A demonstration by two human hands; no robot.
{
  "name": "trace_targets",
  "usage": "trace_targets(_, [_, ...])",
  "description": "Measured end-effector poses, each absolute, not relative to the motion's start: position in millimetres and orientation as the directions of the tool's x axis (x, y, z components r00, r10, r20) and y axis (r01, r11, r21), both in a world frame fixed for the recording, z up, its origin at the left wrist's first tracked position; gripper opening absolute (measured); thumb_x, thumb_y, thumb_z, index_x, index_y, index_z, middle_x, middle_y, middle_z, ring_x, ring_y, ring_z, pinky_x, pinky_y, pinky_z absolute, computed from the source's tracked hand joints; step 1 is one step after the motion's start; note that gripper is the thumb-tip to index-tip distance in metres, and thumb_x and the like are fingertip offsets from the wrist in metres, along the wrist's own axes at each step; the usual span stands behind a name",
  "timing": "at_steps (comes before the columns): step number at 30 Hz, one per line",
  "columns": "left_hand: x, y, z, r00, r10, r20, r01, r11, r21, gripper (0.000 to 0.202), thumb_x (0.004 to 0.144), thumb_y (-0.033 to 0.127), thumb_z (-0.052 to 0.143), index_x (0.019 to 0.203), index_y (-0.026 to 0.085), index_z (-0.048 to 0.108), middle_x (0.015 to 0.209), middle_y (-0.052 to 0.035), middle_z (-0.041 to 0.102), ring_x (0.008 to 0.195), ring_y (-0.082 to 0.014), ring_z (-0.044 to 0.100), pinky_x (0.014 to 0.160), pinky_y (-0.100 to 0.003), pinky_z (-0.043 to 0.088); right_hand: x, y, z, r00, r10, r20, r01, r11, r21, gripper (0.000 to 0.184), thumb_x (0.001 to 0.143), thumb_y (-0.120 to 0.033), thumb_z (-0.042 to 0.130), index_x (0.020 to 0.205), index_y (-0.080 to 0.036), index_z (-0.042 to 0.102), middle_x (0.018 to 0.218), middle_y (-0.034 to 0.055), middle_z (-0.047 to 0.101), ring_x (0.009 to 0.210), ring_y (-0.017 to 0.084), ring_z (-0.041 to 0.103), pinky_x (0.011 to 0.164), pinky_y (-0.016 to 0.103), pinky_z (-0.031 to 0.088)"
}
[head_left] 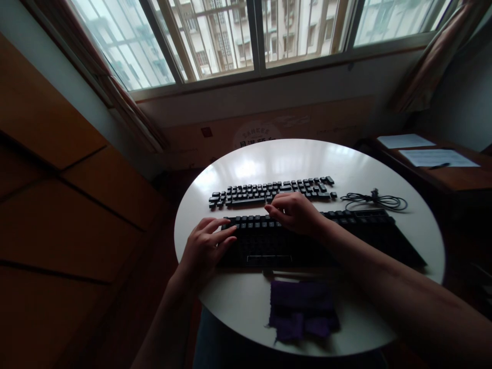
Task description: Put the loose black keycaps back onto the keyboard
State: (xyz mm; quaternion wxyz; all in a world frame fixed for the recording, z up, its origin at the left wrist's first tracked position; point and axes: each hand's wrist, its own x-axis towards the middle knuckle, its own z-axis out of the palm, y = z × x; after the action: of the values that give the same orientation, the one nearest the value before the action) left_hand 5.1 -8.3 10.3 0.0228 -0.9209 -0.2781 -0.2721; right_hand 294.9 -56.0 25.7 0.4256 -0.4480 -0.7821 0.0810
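A black keyboard (253, 246) lies across the round table, with keycaps in its upper rows and its lower left part bare. My left hand (203, 243) rests at its left end, fingers spread, fingertips touching the edge and the leftmost keys. Over the upper rows, near the middle, is my right hand (295, 211), its fingers curled together; whatever they may hold is hidden. Just behind the keyboard, loose black keycaps (249, 196) stand in rows like a key layout. My right forearm covers part of the keyboard's right side.
A coiled black cable (384, 201) lies on the white table (230, 297) at the right. Near the front are a folded purple cloth (302, 310) and a thin light-coloured stick (295, 275). Papers (438, 158) and a pen sit on a brown side table at right.
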Motion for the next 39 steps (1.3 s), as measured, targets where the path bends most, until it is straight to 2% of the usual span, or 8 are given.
trace_targets(7, [3, -9, 6, 0.714, 0.517, 0.472, 0.516, -0.844, 0.143, 0.027, 0.095, 0.037, 0.058, 0.114, 0.027, 0.074, 0.119, -0.0058, 0.071, 0.111, -0.0270, 0.056, 0.094, -0.045, 0.050, 294, -54, 21, -0.241, 0.791, 0.562, 0.647, 0.563, -0.515, 0.040, 0.097, -0.033, 0.051, 0.060, -0.017, 0.056, 0.064, 0.0020, 0.057, 0.058, 0.012, 0.049, 0.060, 0.026, 0.035])
trace_targets(12, [-3, -7, -3, 0.556, 0.615, 0.558, 0.466, -0.787, 0.403, 0.038, 0.100, 0.040, 0.045, 0.127, 0.023, 0.065, 0.124, -0.0093, 0.066, 0.112, -0.0247, 0.059, 0.097, -0.043, 0.050, 296, -55, 22, -0.234, 0.797, 0.557, 0.661, 0.550, -0.511, 0.042, 0.097, -0.033, 0.051, 0.059, -0.017, 0.054, 0.061, 0.0010, 0.053, 0.056, 0.012, 0.047, 0.058, 0.026, 0.034])
trace_targets(15, [-6, -2, -4, 0.391, 0.722, 0.571, 0.439, -0.692, 0.573, 0.041, 0.101, 0.041, 0.041, 0.129, 0.020, 0.062, 0.116, -0.0102, 0.066, 0.102, -0.0220, 0.063, 0.088, -0.038, 0.053, 296, -56, 25, -0.228, 0.796, 0.561, 0.665, 0.548, -0.508, 0.042, 0.097, -0.033, 0.050, 0.058, -0.017, 0.053, 0.061, 0.0010, 0.053, 0.055, 0.012, 0.046, 0.058, 0.026, 0.033])
trace_targets(19, [-5, 1, -4, 0.389, 0.779, 0.491, 0.440, -0.626, 0.644, 0.046, 0.099, 0.049, 0.042, 0.127, 0.019, 0.061, 0.114, -0.0108, 0.065, 0.097, -0.0220, 0.062, 0.082, -0.036, 0.053, 296, -57, 27, -0.235, 0.793, 0.562, 0.666, 0.553, -0.501, 0.041, 0.097, -0.034, 0.051, 0.059, -0.017, 0.054, 0.062, 0.0014, 0.054, 0.055, 0.012, 0.047, 0.058, 0.026, 0.034])
trace_targets(26, [4, 3, -5, 0.480, 0.815, 0.324, 0.525, -0.563, 0.639, 0.051, 0.094, 0.051, 0.049, 0.132, 0.019, 0.057, 0.126, -0.0131, 0.061, 0.099, -0.0240, 0.064, 0.082, -0.038, 0.056, 296, -59, 30, -0.248, 0.782, 0.572, 0.669, 0.565, -0.483, 0.040, 0.097, -0.034, 0.051, 0.061, -0.017, 0.056, 0.064, 0.0016, 0.056, 0.056, 0.012, 0.049, 0.058, 0.025, 0.034])
trace_targets(32, [6, 3, 18, 0.551, 0.773, 0.316, 0.641, -0.633, 0.434, 0.043, 0.082, 0.039, 0.068, 0.123, 0.025, 0.066, 0.129, -0.0095, 0.063, 0.118, -0.0291, 0.060, 0.100, -0.043, 0.050, 298, -61, 37, -0.223, 0.772, 0.596, 0.684, 0.559, -0.468, 0.042, 0.096, -0.034, 0.051, 0.057, -0.018, 0.049, 0.063, 0.0009, 0.054, 0.057, 0.011, 0.049, 0.059, 0.024, 0.035])
trace_targets(35, [12, 13, 45, 0.579, 0.732, 0.359, 0.637, -0.681, 0.361, 0.037, 0.082, 0.042, 0.068, 0.115, 0.025, 0.070, 0.122, -0.0080, 0.066, 0.108, -0.0266, 0.064, 0.095, -0.039, 0.052, 299, -62, 39, -0.215, 0.763, 0.610, 0.682, 0.564, -0.466, 0.041, 0.096, -0.033, 0.050, 0.057, -0.018, 0.048, 0.063, 0.0006, 0.053, 0.057, 0.011, 0.049, 0.059, 0.024, 0.034])
trace_targets(39, [34, 57, 86, 0.431, 0.734, 0.525, 0.655, -0.655, 0.378, 0.031, 0.088, 0.044, 0.059, 0.103, 0.021, 0.074, 0.100, -0.0051, 0.072, 0.079, -0.0176, 0.067, 0.077, -0.028, 0.053, 301, -61, 38, -0.216, 0.765, 0.607, 0.687, 0.561, -0.462, 0.041, 0.095, -0.032, 0.051, 0.057, -0.018, 0.045, 0.061, -0.0009, 0.049, 0.055, 0.010, 0.045, 0.057, 0.024, 0.032])
